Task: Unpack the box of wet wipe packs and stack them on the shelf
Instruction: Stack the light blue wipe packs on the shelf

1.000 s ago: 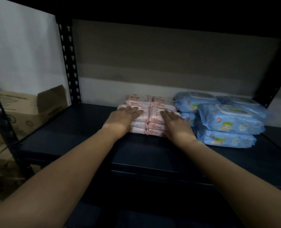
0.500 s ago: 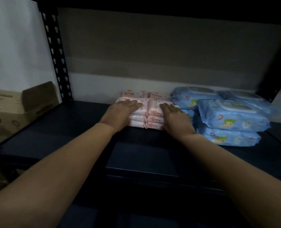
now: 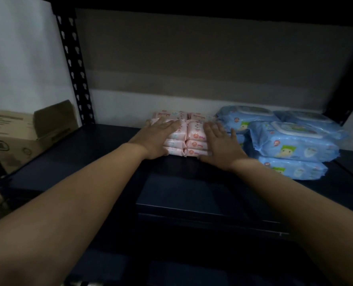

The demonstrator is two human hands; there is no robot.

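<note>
A: What lies on the shelf (image 3: 101, 162)?

B: Pink packs (image 3: 176, 134), small and soft-sided, with a printed label and a red round mark on each front. They stand in two front columns side by side, about three high, with a further row behind them, near the back wall.

A: And the hands?

B: The left hand (image 3: 158, 139) lies flat over the top and front of the left column, fingers straight and together; its grip is open, pressing, not clasping. The right hand (image 3: 220, 144) rests against the right column, fingers straight and slightly spread; its grip is likewise open.

A: What adjoins the pink packs?

B: Blue packs (image 3: 291, 145), larger, with white flip lids and a green cartoon figure, piled just beside the pink ones on the right. The right hand's fingers reach between the two groups.

A: Anything else?

B: A cardboard box (image 3: 26, 133) with a raised flap stands left of the black perforated post (image 3: 74, 69), off the shelf. The light is dim, so the print on the packs cannot be read.
</note>
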